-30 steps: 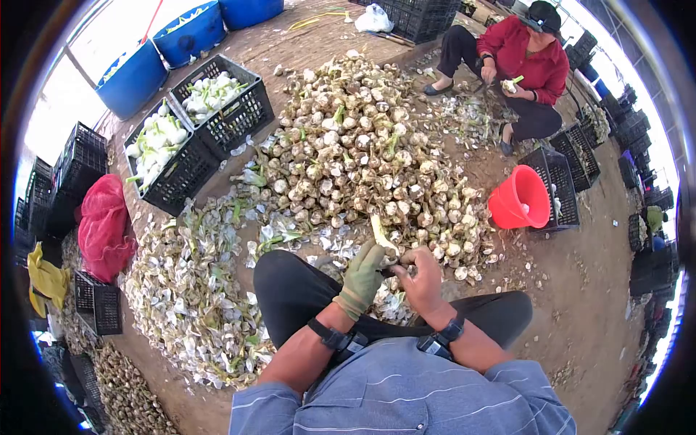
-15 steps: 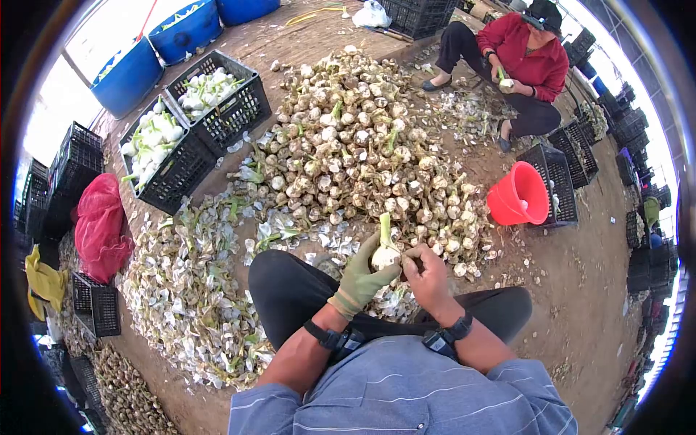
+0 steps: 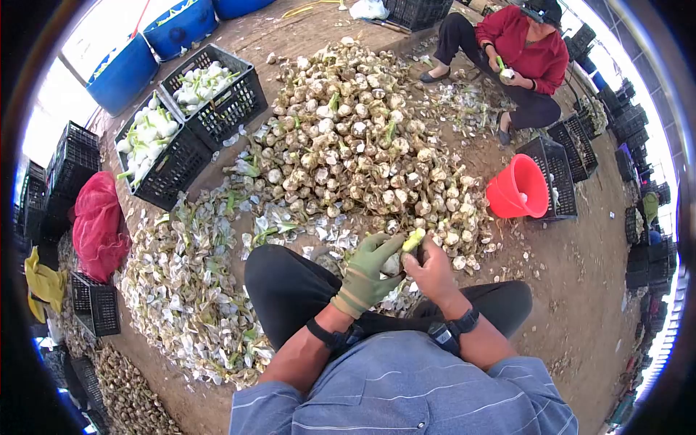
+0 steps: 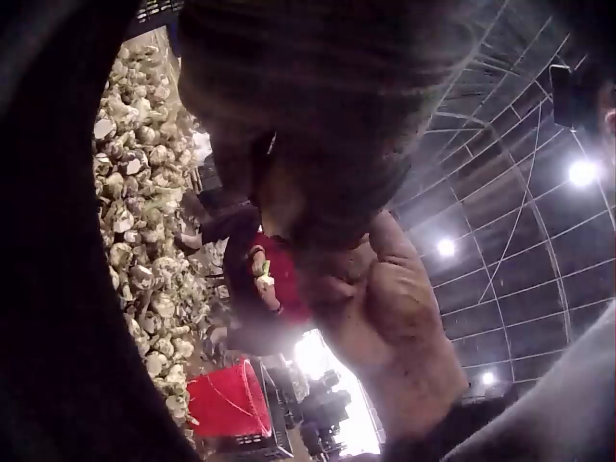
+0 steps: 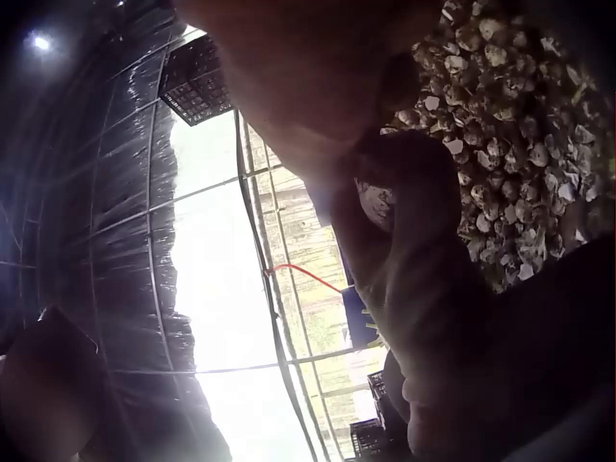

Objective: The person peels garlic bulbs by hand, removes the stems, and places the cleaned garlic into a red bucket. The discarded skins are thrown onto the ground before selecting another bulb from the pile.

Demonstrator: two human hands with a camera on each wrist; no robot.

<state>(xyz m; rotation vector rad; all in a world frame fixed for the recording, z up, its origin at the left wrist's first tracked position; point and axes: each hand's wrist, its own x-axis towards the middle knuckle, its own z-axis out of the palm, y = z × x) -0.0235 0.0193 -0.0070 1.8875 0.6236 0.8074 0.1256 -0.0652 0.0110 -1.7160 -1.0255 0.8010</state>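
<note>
Here, left hand (image 3: pixel 368 277) holds garlic (image 3: pixel 414 240) near the heap's edge (image 3: pixel 460 262).

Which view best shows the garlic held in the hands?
The head view: the garlic shows its green stalk between left hand and right hand. The right wrist view shows only a small pale patch in shadow; the left wrist view, none clearly.
</note>
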